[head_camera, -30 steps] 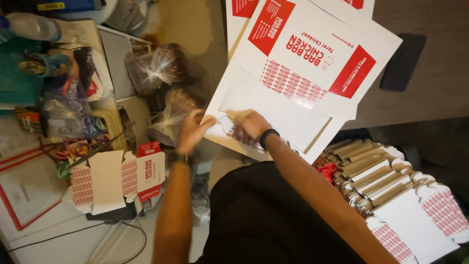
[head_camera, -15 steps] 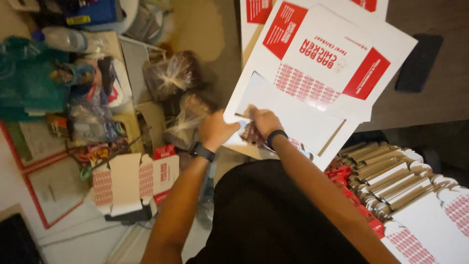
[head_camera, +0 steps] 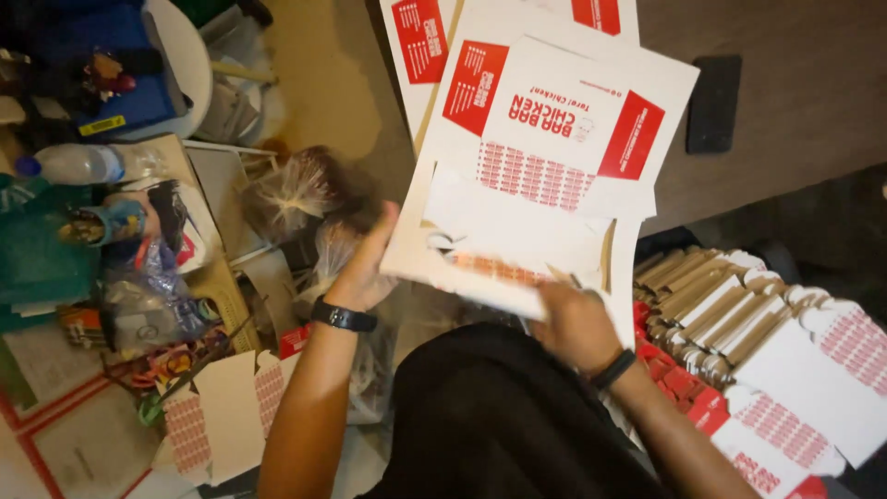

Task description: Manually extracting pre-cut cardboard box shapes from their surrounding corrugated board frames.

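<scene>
Head view: A flat red-and-white carton blank (head_camera: 545,176) is being held over the lap, above the table (head_camera: 795,120). Its left edge is being gripped by the left hand (head_camera: 365,268), fingers curled around it. Its lower edge is being pinched by the right hand (head_camera: 575,323). Folded boxes (head_camera: 739,305) are lying stacked just right of the right hand. A clear bag (head_camera: 296,189) is lying near the left hand.

Bare forearms, no sleeves showing. Left hand (head_camera: 365,268): black watch (head_camera: 344,317) with a chunky strap on the wrist. Right hand (head_camera: 575,325): thin black band (head_camera: 613,369) on the wrist. Black garment (head_camera: 499,416) covers the torso.
</scene>
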